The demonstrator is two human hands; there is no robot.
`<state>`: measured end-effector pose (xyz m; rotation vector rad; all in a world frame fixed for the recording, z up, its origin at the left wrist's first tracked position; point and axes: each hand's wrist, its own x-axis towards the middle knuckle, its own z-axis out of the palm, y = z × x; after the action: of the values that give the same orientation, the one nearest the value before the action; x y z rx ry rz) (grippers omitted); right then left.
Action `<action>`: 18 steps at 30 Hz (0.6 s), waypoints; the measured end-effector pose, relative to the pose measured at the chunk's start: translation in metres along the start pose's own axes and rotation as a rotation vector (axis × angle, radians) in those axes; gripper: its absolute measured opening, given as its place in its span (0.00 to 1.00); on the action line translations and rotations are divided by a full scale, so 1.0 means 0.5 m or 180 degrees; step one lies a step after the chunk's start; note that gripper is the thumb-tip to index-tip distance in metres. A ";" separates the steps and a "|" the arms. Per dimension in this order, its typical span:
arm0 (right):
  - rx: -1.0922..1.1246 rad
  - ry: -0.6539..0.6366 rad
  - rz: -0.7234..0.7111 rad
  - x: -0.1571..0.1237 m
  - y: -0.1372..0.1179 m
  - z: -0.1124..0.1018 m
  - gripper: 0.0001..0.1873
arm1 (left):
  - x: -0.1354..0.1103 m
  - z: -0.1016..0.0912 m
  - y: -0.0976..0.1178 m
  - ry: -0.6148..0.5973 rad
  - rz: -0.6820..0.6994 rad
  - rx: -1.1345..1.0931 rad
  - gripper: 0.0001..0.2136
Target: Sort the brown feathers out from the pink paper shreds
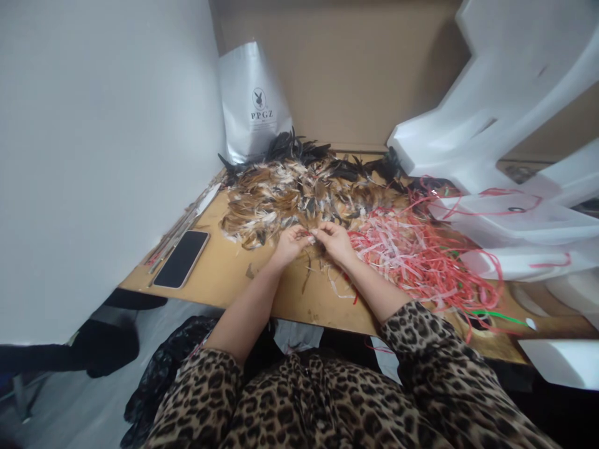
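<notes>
At the near edge of the feather pile (290, 193) on the tabletop (224, 274), left hand (290, 243) and right hand (337, 242) meet, each grip pinched on one small piece (311, 236) too tiny to name, beside red strips (412, 249).

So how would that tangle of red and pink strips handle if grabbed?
The strips look thin and curl in loose loops, so probably floppy and light. They lie interlaced, so a handful would likely drag neighbours along. Some overhang the table edge and might slide off.

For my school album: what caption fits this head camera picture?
Left hand and right hand meet fingertips over a wooden table, beside a feather pile and red-and-white strips.
</notes>
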<state>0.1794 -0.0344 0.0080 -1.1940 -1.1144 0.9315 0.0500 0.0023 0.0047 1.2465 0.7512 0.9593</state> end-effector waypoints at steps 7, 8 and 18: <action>-0.0167 0.0230 -0.0014 0.012 -0.022 -0.014 0.13 | 0.005 -0.004 -0.010 -0.0002 -0.0018 -0.0030 0.18; -0.0193 0.0309 -0.0044 0.016 -0.030 -0.022 0.13 | 0.006 -0.005 -0.012 -0.0009 -0.0019 -0.0025 0.19; -0.0691 0.1478 -0.0361 0.106 -0.088 -0.166 0.13 | 0.004 -0.003 -0.011 0.0128 -0.0138 0.0145 0.16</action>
<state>0.2710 -0.0084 0.0583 -1.4186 -0.9069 0.4192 0.0505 0.0046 -0.0007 1.2486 0.8322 0.9387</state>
